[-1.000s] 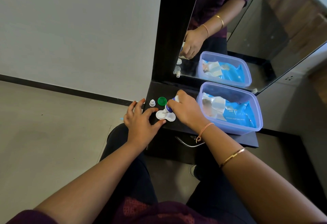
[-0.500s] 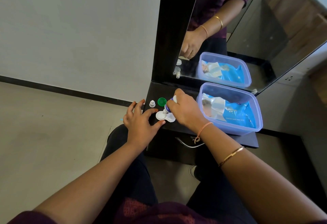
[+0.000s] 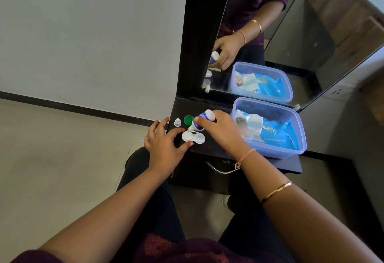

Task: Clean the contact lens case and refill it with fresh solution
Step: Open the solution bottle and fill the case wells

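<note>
A white contact lens case with two open wells lies on the dark shelf under a mirror. My right hand grips a small white and blue solution bottle, tipped nozzle-down over the case's left well. My left hand rests beside the case, thumb and forefinger touching its left end. A green case cap and a small white bottle cap stand just behind the case.
A clear lilac plastic box with blue packets and wipes sits on the shelf right of my hand. The mirror behind reflects box and hand. A drawer handle sticks out under the shelf. The shelf's left edge is close to the caps.
The bottle has tilted a little steeper, its base rising out from my right hand while its nozzle stays over the left well. My left hand has kept its place at the case.
</note>
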